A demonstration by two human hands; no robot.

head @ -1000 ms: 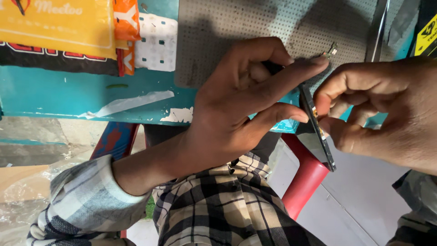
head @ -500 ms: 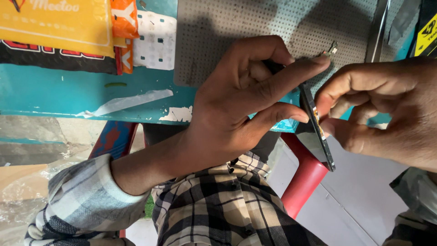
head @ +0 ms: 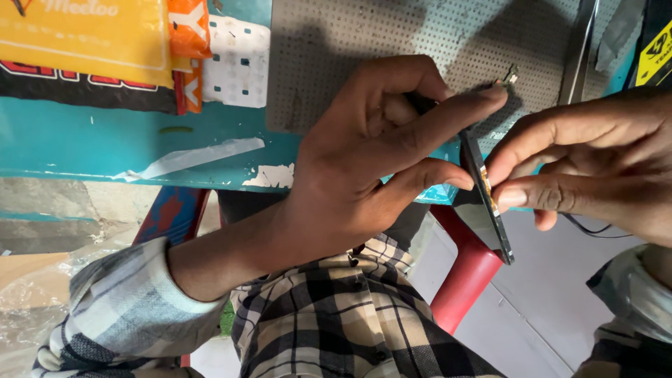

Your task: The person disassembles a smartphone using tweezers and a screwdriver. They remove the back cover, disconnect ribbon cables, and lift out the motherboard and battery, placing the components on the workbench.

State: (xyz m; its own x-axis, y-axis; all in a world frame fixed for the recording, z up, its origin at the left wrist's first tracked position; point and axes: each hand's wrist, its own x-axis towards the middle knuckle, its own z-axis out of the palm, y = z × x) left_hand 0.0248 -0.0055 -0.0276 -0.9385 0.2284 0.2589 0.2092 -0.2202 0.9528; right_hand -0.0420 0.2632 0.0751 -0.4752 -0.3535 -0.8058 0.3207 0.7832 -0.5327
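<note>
- Far left of the frame: a teal painted workbench edge (head: 84, 143) with peeling white tape, and above it a yellow and black printed package (head: 77, 49) beside a small orange packet (head: 187, 31); none of these is touched.
- Lower left to lower centre: a grey and white plaid shirt sleeve (head: 119, 308) leads up to the left hand (head: 364, 161), which sits mid-frame.
- Centre: the left hand's fingers are closed around a thin black flat panel seen edge-on (head: 486, 196) (it looks like a phone screen part), index finger stretched along its upper end, thumb and lower fingers pinching its side.
- Behind the hands, upper centre: a grey perforated mat (head: 392, 42) lies on the bench.
- Right of centre: the panel runs diagonally from the upper middle down toward the lower right, held in the air in front of the bench edge and above a red chair frame (head: 465, 280).
- Right edge: the right hand (head: 595, 168) pinches the panel's edge between thumb and fingertips, at a thin orange-gold strip.
- Progress, as a judgement: the panel is lifted and gripped by both hands, and the work at its edge looks under way, not finished.
- Hard to make out: the panel's face is turned away, the tiny metal piece at its top end is blurred, and the right wrist is cut off by the frame.
</note>
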